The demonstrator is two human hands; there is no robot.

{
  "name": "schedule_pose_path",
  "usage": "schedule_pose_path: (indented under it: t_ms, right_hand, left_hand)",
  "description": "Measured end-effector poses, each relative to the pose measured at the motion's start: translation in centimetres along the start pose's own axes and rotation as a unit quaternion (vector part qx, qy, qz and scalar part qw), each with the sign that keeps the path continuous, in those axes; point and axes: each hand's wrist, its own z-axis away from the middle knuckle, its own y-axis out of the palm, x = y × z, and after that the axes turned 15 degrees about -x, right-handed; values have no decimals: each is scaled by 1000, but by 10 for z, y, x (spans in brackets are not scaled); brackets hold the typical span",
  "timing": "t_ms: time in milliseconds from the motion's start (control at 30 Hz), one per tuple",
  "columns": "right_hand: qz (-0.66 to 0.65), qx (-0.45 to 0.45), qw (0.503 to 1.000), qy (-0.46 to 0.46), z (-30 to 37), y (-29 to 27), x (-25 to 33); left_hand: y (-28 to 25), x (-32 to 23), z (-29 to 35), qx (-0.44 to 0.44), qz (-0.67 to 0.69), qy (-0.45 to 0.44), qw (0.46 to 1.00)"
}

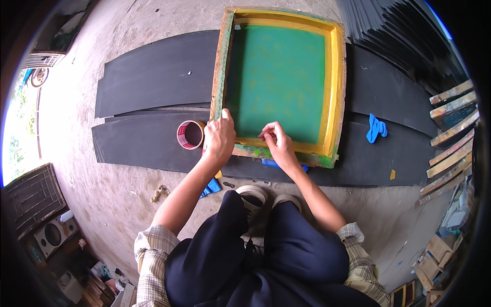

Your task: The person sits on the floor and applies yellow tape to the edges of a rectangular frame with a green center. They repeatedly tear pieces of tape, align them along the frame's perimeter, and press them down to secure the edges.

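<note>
The wooden screen frame (280, 82) with green mesh is laid flat on black sheets (153, 77) on the floor. Its near-left corner is gripped by the left hand (219, 139). The right hand (276, 140) has its fingers pinched together at the yellow-taped near edge. A tape roll (190, 135) sits just left.

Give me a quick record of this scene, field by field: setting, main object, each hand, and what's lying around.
Setting: person squatting on a concrete floor, seen from above
Main object: wooden printing frame with green mesh and yellow border, lying on black sheets
Left hand: resting on the frame's near left corner
Right hand: fingertips pinched at the frame's near inner edge; what they pinch is too small to tell
Beside left hand: red tape roll
Nearby: blue cloth on the right sheet; stacked frames at far right
</note>
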Motion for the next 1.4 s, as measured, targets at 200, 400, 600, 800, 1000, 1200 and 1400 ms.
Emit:
schedule_pose_path:
  t_ms: [200,400,600,800,1000,1200,1400]
  right_hand:
    - [66,61,991,-100,-1,13,5]
    - [133,145,968,-154,-6,57,11]
    - [132,138,970,-152,-10,83,5]
    - [0,21,996,-87,-10,77,12]
    - [-35,-43,992,-114,-10,62,16]
    - [-35,-29,992,-119,-1,55,17]
    - [-74,-37,992,-99,0,51,14]
  left_hand:
    - [-20,20,9,-37,147,-70,986]
    - [-27,59,33,-83,231,-131,960]
    - [-15,70,49,-47,273,-170,946]
    - [-17,64,39,26,416,-201,886]
    - [-17,50,6,135,443,-185,867]
    - [-13,40,-3,166,487,-200,834]
    - [-5,42,-2,147,469,-196,849]
